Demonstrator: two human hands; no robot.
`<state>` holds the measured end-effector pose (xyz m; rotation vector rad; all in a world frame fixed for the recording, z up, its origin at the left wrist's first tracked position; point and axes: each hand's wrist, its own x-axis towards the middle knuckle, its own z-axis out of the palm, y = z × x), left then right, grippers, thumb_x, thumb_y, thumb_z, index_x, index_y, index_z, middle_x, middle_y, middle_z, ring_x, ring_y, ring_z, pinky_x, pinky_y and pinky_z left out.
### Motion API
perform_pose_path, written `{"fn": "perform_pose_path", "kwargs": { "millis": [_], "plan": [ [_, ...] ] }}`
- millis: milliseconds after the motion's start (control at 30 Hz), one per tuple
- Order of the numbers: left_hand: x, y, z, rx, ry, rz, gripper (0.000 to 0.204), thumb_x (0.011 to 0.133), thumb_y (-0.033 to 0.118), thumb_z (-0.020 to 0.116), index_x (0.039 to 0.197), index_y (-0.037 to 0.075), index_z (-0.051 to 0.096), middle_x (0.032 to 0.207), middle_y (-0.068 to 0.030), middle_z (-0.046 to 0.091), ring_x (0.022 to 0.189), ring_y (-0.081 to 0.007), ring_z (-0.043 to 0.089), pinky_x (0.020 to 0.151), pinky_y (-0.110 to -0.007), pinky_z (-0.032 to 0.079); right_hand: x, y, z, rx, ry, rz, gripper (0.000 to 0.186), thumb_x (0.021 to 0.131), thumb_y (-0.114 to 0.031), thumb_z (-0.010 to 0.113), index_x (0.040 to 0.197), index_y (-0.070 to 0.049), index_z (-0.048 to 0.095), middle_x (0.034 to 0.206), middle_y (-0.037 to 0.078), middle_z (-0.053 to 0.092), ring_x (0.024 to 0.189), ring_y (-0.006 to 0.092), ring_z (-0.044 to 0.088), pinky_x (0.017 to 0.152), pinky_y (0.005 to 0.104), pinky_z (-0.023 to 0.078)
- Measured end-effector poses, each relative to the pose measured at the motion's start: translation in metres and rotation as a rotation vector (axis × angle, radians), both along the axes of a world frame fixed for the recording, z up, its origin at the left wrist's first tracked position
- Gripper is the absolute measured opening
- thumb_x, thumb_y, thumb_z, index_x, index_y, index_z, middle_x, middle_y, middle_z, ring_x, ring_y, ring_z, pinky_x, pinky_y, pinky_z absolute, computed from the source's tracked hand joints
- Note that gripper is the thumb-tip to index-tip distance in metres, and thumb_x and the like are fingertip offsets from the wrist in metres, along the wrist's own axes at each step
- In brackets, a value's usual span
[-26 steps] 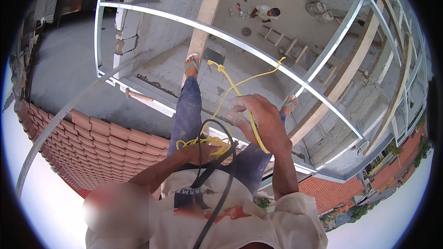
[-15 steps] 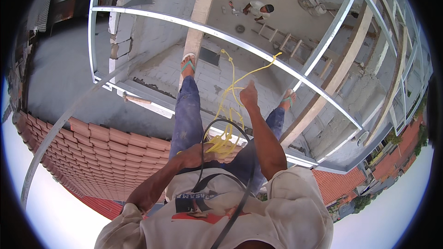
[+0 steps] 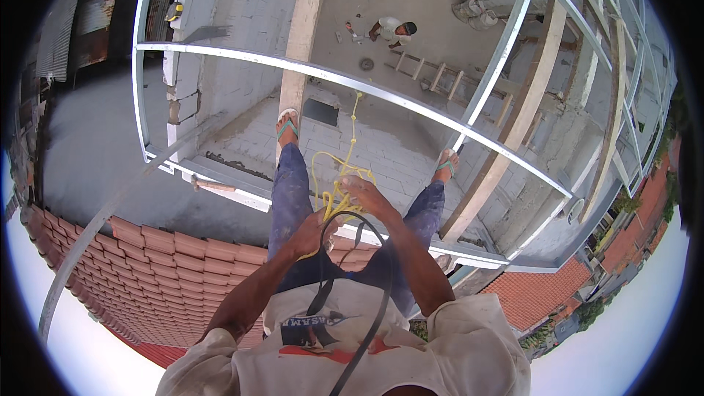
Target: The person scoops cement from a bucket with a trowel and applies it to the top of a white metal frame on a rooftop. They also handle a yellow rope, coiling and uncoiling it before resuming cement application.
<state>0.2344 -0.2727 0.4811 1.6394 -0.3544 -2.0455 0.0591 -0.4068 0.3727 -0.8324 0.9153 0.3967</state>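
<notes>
Broadly, with twelve o'clock at the top of the view, a tiled roof (image 3: pixel 176 271) fills eight o'clock, and a steel beam (image 3: pixel 396 97) arcs from ten o'clock to three. A wooden plank (image 3: pixel 298 44) runs under the left foot (image 3: pixel 287 127) towards eleven. Far below, between one and two, lies a wooden ladder (image 3: pixel 438 77); a co-worker (image 3: pixel 394 31) crouches just past twelve. Near the dial's centre is the yellow rope (image 3: pixel 331 198), its loops bunched between the hands. The left hand (image 3: pixel 314 235) is curled round them; the right hand (image 3: pixel 364 194) bends its fingers against the strands, though I cannot tell whether its grip is closed. The gathering looks partly done: several loops are bunched, but a knotted length trails towards twelve, seemingly left to collect. Smallest, a hammer (image 3: pixel 214 185) rests at nine.
</notes>
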Motion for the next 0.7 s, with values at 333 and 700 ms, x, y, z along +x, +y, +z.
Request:
{"fn": "perform_pose_path", "kwargs": {
  "millis": [333,700],
  "plan": [
    [0.038,-0.008,-0.059,0.167,0.074,0.157,0.045,0.102,0.041,0.063,0.118,-0.001,0.072,0.090,-0.0070,0.073,0.071,-0.0143,0.066,0.066,-0.030,0.054,-0.033,0.006,-0.031,-0.114,0.197,0.322,0.067,0.103,-0.063,0.050,0.125,-0.004,0.073,0.118,0.017,0.072,0.103,0.0239,0.066,0.095,0.0385,0.050],
    [0.018,-0.003,-0.204,0.467,0.256,0.986,0.018,0.101,0.017,0.061,0.102,0.000,0.059,0.088,-0.0125,0.064,0.080,-0.0327,0.070,0.073,-0.054,0.060,0.015,-0.038,-0.018,-0.242,0.138,0.083,0.055,0.099,-0.053,0.058,0.115,-0.004,0.074,0.104,0.013,0.071,0.092,0.0214,0.064,0.084,0.0380,0.050]
  ]
}}
